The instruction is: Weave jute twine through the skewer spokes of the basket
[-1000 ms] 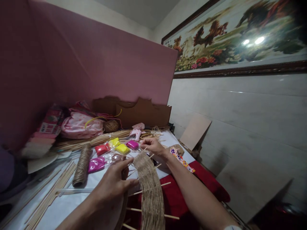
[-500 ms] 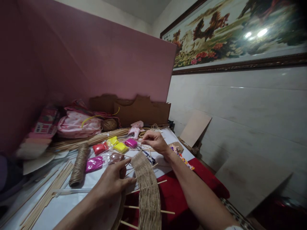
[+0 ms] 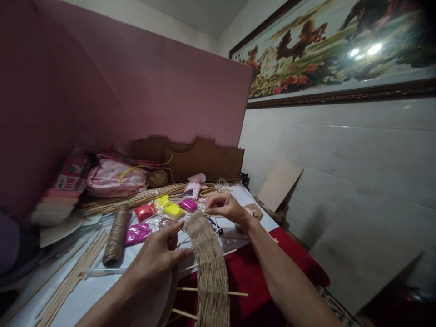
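A curved band of woven brown twine (image 3: 209,268) runs toward me, with thin wooden sticks (image 3: 238,294) passing crosswise through it and jutting out at the sides. At its upper left edge, my left hand (image 3: 160,252) grips the band, index finger near the top end and thumb lower down. Just beyond that top end, my right hand (image 3: 223,206) is closed in a pinch on what looks like a thin strand of twine, barely visible at the fingertips. Below the right hand lies a dark blue-handled tool (image 3: 215,225), partly hidden by the band and sticks.
A twine spool (image 3: 116,238) stands left of my left hand, with loose sticks (image 3: 73,272) beside it. Red (image 3: 146,211), yellow (image 3: 173,210) and magenta packets (image 3: 138,233) lie ahead. Behind them are bundled sticks (image 3: 126,202), a twine ball (image 3: 157,178) and cardboard (image 3: 204,159).
My right hand has shifted slightly to the right, away from the band's top end. The left hand keeps its hold, and the view has tilted a little.
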### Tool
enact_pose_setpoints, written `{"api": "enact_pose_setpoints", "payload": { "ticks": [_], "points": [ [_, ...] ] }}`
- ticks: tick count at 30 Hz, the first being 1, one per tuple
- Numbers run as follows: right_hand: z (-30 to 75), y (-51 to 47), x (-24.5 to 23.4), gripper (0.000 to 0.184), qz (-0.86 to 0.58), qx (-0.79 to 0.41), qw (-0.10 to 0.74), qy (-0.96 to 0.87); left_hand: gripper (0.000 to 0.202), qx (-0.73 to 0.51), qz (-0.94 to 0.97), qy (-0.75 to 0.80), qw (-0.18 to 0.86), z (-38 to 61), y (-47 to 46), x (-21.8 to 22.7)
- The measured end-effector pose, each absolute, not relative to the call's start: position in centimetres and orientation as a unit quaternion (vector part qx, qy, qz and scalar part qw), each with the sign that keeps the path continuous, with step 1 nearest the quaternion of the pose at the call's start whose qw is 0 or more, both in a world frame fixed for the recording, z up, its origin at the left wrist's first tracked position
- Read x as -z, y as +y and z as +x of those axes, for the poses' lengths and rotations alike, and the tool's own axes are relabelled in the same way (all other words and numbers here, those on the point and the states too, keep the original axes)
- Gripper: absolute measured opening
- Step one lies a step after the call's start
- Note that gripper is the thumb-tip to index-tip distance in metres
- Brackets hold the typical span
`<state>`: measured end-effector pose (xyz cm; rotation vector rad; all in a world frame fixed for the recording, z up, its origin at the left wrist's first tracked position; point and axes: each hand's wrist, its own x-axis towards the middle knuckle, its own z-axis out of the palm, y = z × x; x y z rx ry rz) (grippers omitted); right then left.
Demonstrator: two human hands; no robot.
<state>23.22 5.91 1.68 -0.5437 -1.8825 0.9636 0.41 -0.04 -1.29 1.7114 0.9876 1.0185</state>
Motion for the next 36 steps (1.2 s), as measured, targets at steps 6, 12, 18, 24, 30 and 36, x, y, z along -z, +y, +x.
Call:
{"api": "enact_pose_setpoints", "payload": {
  "ticks": [6, 12, 18, 24, 30, 36],
  "points": [
    [23.9, 6.2, -1.2, 0.019, -0.255, -0.462, 0.448, -0.722, 0.059, -0.416, 0.730, 0.368, 0.398, 0.1, 0.1, 0.7],
    [23.4, 6.2, -0.3, 0.017, -0.317, -0.526, 0.388, -0.688, 0.061, -0.421, 0.726, 0.381, 0.388, 0.0, 0.2, 1.0],
    [22.2, 6.1, 0.3, 0.017, -0.302, -0.560, 0.437, -0.635, 0.059, -0.431, 0.719, 0.363, 0.407, 0.2, -0.1, 0.6],
    [21.8, 6.0, 0.4, 0.020, -0.280, -0.582, 0.474, -0.598, 0.060, -0.426, 0.724, 0.371, 0.396, -0.1, -0.2, 0.1],
    [21.7, 5.9, 0.2, 0.020, -0.289, -0.570, 0.480, -0.602, 0.063, -0.426, 0.730, 0.353, 0.402, 0.1, -0.2, 0.1],
    [21.9, 6.1, 0.4, 0.023, -0.292, -0.560, 0.470, -0.616, 0.062, -0.425, 0.733, 0.334, 0.413, 0.1, -0.3, 0.0]
  ]
}}
